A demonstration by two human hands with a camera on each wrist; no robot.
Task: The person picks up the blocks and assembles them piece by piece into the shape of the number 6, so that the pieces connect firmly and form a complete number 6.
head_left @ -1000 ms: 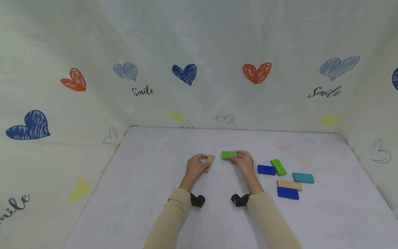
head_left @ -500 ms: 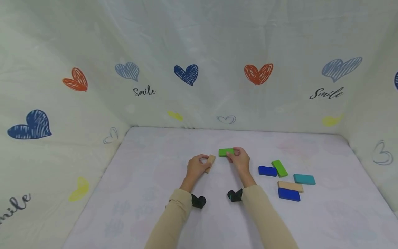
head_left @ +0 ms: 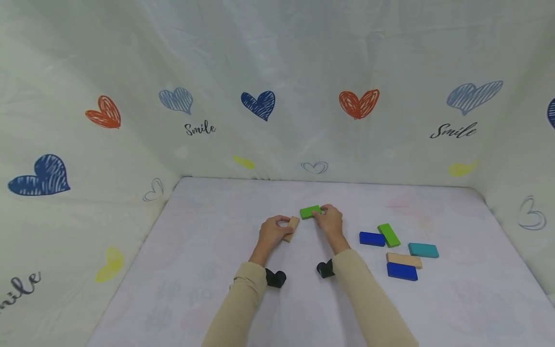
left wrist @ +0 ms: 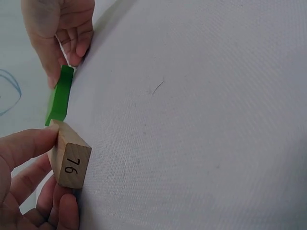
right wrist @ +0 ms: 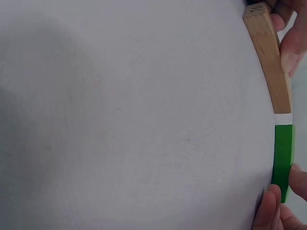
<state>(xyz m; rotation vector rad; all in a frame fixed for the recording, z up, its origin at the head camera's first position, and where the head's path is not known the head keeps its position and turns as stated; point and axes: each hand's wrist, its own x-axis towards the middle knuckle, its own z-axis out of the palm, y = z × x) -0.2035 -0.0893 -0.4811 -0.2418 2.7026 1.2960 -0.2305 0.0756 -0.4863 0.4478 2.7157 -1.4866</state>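
Note:
My left hand (head_left: 270, 233) pinches a plain wooden block (head_left: 292, 228) between thumb and fingers on the table. The number 76 shows on the block's end in the left wrist view. Just beyond it and to the right, my right hand (head_left: 329, 221) pinches a green block (head_left: 310, 212) by its right end. The green block (right wrist: 283, 158) lies flat, slightly turned, and a narrow gap parts it from the wooden block (right wrist: 269, 57) in the right wrist view.
To the right lie a blue block (head_left: 372, 239), a second green block (head_left: 389, 235), a teal block (head_left: 423, 250), another wooden block (head_left: 403, 260) and another blue block (head_left: 402, 271). A printed cloth (head_left: 312, 140) stands behind the table (head_left: 208, 231).
My right hand has moved left with the green block, bringing it nearer the wooden block and turning it slightly. My left hand has stayed in place, holding the wooden block.

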